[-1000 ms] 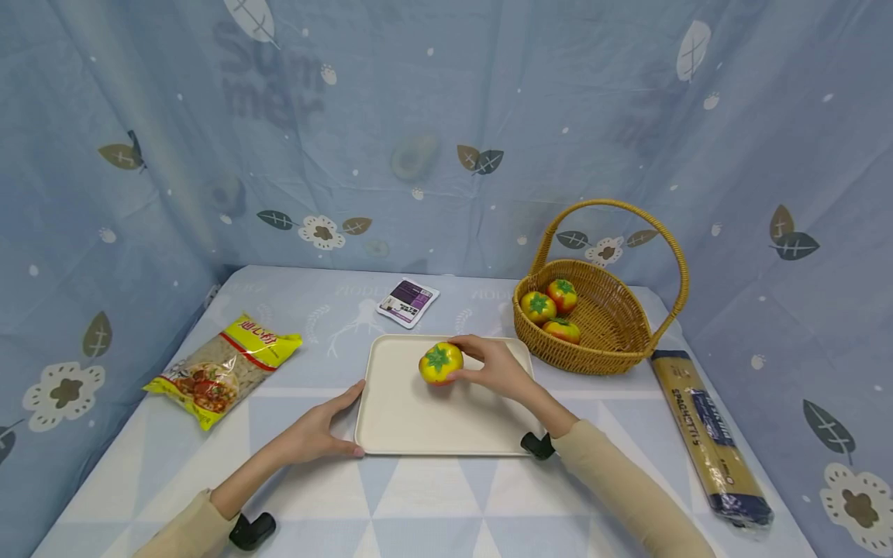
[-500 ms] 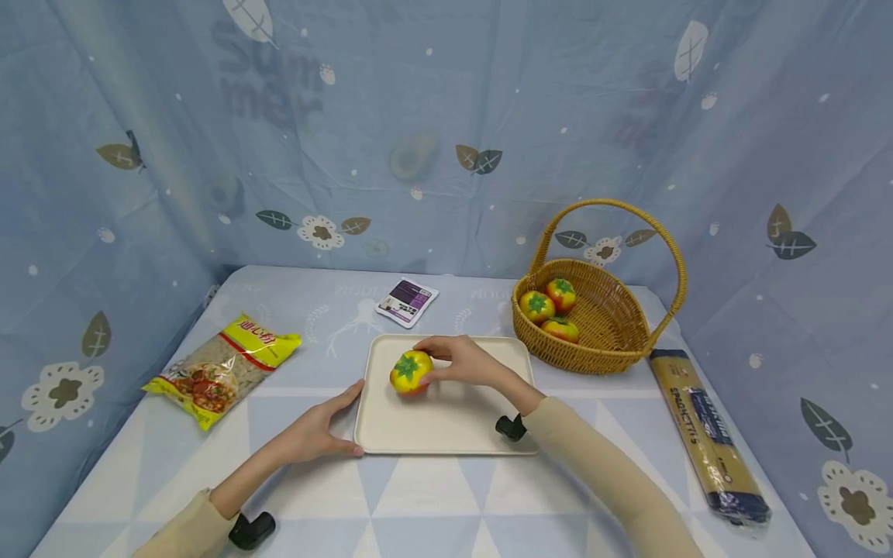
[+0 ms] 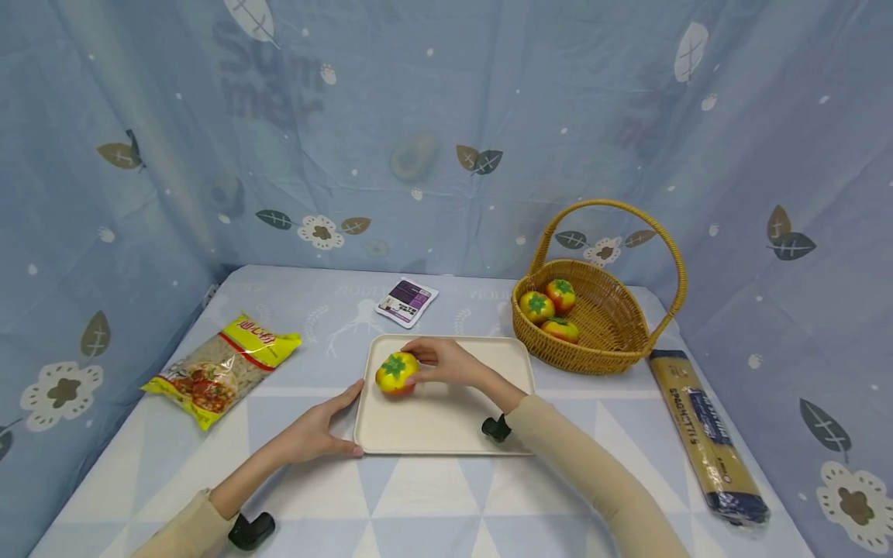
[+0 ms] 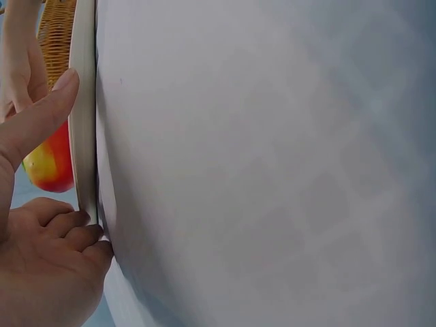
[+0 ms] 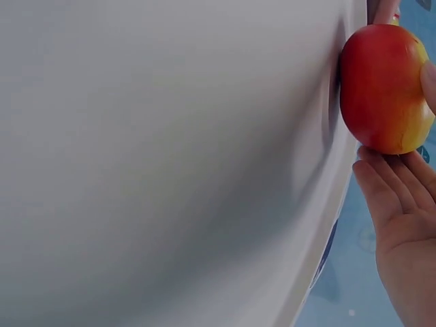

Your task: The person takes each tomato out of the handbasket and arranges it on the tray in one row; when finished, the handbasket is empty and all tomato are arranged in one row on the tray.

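Observation:
A yellow-and-red persimmon [image 3: 395, 373] with a green leafy top is at the left part of the cream tray [image 3: 446, 434]. My right hand [image 3: 449, 364] pinches it from the right between thumb and fingers. In the right wrist view, the persimmon's red side [image 5: 381, 85] faces the tray, and my right hand's fingers [image 5: 385, 184] reach along it. Whether it bears on the tray I cannot tell. My left hand [image 3: 310, 434] touches the tray's left edge, thumb near the front corner. The left wrist view shows its fingertips [image 4: 85, 238] against the tray's rim [image 4: 83, 136].
A wicker basket [image 3: 614, 360] with a tall handle holds three persimmons [image 3: 537, 308] at the back right. A spaghetti pack [image 3: 708, 434] lies along the right side. A yellow noodle bag [image 3: 223, 368] lies left, and a small purple-and-white packet [image 3: 407, 302] behind the tray.
My right hand has carried the persimmon leftward and slightly toward me, from the tray's middle to its left part. The left hand has stayed at the tray's edge.

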The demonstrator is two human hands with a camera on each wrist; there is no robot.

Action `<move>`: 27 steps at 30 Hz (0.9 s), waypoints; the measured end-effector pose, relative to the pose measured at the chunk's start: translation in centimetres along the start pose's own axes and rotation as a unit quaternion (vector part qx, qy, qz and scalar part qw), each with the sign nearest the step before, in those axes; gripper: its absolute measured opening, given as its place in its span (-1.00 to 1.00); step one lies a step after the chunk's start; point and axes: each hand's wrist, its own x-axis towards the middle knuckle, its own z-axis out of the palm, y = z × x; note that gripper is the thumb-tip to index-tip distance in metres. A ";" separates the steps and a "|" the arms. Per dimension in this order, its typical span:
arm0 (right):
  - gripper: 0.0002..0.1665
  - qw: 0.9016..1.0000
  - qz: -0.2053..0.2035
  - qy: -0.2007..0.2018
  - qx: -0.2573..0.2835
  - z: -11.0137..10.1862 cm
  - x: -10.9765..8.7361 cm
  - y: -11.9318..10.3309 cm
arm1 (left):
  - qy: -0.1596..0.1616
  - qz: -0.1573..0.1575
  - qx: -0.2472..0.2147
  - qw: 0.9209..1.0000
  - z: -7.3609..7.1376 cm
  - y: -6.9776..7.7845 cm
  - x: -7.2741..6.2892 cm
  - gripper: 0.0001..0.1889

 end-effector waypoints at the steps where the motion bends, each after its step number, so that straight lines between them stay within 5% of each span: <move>1: -0.39 1.000 0.001 -0.002 0.001 0.0 -0.1 -0.4 | 0.000 0.000 0.000 1.000 0.0 0.0 0.0 0.17; 27: -0.26 0.997 0.013 -0.031 -0.062 0.8 0.1 -0.1 | 0.000 0.010 -0.001 1.000 0.0 -0.1 0.0 0.16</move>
